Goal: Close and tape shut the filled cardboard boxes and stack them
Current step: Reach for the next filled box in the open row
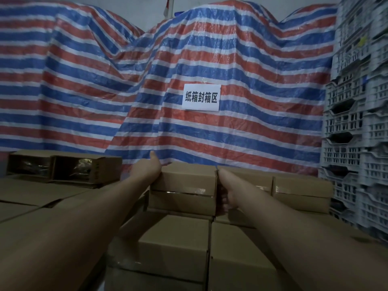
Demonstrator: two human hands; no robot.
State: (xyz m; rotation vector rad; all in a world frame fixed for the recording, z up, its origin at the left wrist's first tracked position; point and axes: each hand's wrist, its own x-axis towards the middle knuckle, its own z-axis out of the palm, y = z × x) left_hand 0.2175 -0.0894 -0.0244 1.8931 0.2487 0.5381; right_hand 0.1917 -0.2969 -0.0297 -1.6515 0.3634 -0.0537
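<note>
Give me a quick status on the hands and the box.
Left hand and right hand grip the sides of a taped cardboard box. It sits atop the stacked boxes. Neighbouring box close on the right.

Between our left hand [148, 168] and right hand [227, 191] sits a box [184, 186], atop a stack [174, 246]. To its right, touching, more boxes [302, 190]; to the far left, two open boxes [65, 168]. Behind, a tarp [147, 80] bearing a sign [202, 97]; crates [357, 101] at right.
</note>
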